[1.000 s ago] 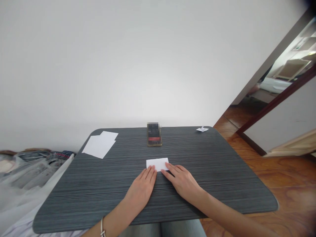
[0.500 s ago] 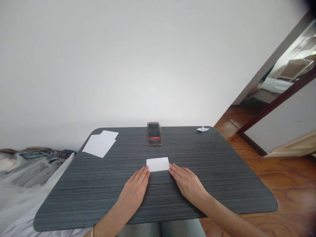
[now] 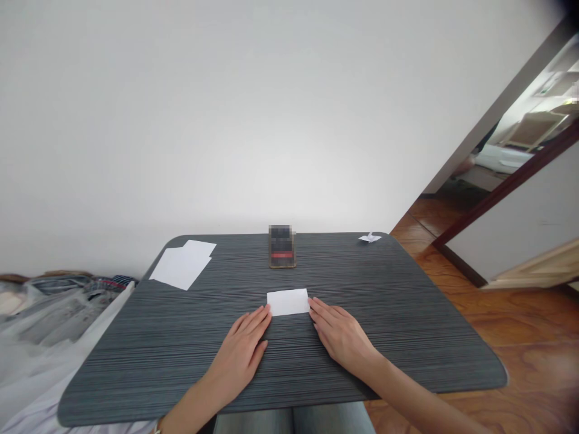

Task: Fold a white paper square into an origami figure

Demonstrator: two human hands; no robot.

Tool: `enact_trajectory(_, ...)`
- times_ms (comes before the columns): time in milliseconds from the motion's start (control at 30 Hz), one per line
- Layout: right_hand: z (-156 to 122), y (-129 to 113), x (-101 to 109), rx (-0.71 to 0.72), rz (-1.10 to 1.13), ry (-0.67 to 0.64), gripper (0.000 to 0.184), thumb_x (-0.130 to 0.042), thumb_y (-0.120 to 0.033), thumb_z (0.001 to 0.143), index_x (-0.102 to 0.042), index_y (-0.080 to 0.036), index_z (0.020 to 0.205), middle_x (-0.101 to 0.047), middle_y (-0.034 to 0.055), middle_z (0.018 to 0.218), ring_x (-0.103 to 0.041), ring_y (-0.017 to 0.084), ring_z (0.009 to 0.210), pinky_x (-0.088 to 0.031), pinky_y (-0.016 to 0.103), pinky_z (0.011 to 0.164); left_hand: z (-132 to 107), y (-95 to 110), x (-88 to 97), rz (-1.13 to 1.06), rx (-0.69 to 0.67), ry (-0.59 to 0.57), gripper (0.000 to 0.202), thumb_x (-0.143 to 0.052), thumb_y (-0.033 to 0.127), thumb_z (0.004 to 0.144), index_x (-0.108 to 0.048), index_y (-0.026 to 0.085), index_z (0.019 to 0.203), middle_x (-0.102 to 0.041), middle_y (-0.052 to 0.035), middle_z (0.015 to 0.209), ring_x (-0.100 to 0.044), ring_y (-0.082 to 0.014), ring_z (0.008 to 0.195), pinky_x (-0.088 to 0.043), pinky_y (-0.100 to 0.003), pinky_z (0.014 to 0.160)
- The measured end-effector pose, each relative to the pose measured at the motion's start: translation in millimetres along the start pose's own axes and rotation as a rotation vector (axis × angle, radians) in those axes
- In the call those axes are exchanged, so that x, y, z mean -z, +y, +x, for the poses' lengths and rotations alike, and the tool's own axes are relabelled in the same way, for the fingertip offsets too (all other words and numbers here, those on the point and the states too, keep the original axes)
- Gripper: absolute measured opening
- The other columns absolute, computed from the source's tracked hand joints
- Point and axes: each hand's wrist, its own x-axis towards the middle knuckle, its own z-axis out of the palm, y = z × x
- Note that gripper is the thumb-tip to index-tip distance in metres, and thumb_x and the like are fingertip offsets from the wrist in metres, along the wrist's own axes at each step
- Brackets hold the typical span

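Observation:
A small white rectangle of paper (image 3: 288,302) lies flat on the dark wood-grained table (image 3: 389,313), its long side running left to right. My left hand (image 3: 243,346) rests flat on the tabletop, fingertips at the paper's lower left corner and the thumb held apart. On the other side, my right hand (image 3: 339,330) lies with its fingers stretched out, the tips touching the paper's right edge. Neither hand grips the sheet. The right thumb is partly hidden beneath the hand.
White sheets (image 3: 180,268) overlap at the table's back left. A phone-like dark object (image 3: 282,247), blurred by pixelation, stands near the back edge. A small folded paper piece (image 3: 370,238) sits at the back right. Clothes in plastic (image 3: 63,313) lie left of the table.
My left hand has turned slightly, and its thumb now shows spread away from the fingers. My right hand and the paper stay nearly in place.

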Motion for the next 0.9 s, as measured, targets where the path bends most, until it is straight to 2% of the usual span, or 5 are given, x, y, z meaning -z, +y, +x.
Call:
enact_trajectory(133,3.2,8.7,0.7,0.05,0.048,-0.003,0.029,-0.041,-0.011,0.09,-0.065,-0.01,0.107,-0.067,0.0122,0.115,-0.063,0.023,0.105,-0.053,0.035,0.082,0.5,-1.3,1.7,-0.01,-0.019,0.017,0.047,-0.041,0.022,0.092,-0.035,0.017,0.138,-0.045,-0.0091,0.142,-0.044,-0.0197,0.128,-0.04,-0.041,0.103)
enact_trajectory(233,3.3,12.0,0.5,0.059,0.068,-0.012,0.029,-0.042,-0.011,0.09,-0.064,-0.009,0.108,-0.067,0.0124,0.115,-0.063,0.024,0.104,-0.054,0.036,0.08,10.3,4.1,9.1,0.016,-0.048,0.034,0.037,-0.043,0.02,0.091,-0.049,0.015,0.127,-0.051,-0.0106,0.136,-0.051,-0.0211,0.12,-0.044,-0.039,0.098)
enact_trajectory(400,4.3,9.5,-0.1,0.007,0.095,-0.003,0.026,-0.043,-0.011,0.089,-0.064,-0.009,0.103,-0.068,0.013,0.11,-0.063,0.025,0.101,-0.054,0.037,0.079,35.3,8.8,15.6,0.02,-0.215,-0.012,0.035,-0.045,0.019,0.09,-0.052,0.015,0.125,-0.054,-0.0093,0.133,-0.049,-0.0225,0.122,-0.041,-0.041,0.101)
enact_trajectory(667,25.3,15.3,2.6,0.093,0.141,-0.084,0.028,-0.046,-0.013,0.088,-0.059,-0.013,0.112,-0.065,0.0133,0.11,-0.06,0.024,0.102,-0.049,0.038,0.086,61.7,-15.0,15.1,-0.029,-0.328,-0.099,0.029,-0.046,0.019,0.09,-0.058,0.018,0.117,-0.062,-0.0048,0.122,-0.058,-0.0191,0.109,-0.045,-0.035,0.096)
enact_trajectory(900,35.0,21.3,-3.3,0.193,0.1,-0.16,0.027,-0.049,-0.017,0.088,-0.059,-0.019,0.112,-0.065,0.0086,0.102,-0.059,0.02,0.084,-0.048,0.034,0.078,64.3,-26.6,5.0,0.021,-0.44,-0.039,0.031,-0.044,0.016,0.09,-0.057,0.017,0.118,-0.063,-0.0075,0.121,-0.06,-0.0195,0.107,-0.048,-0.035,0.093)
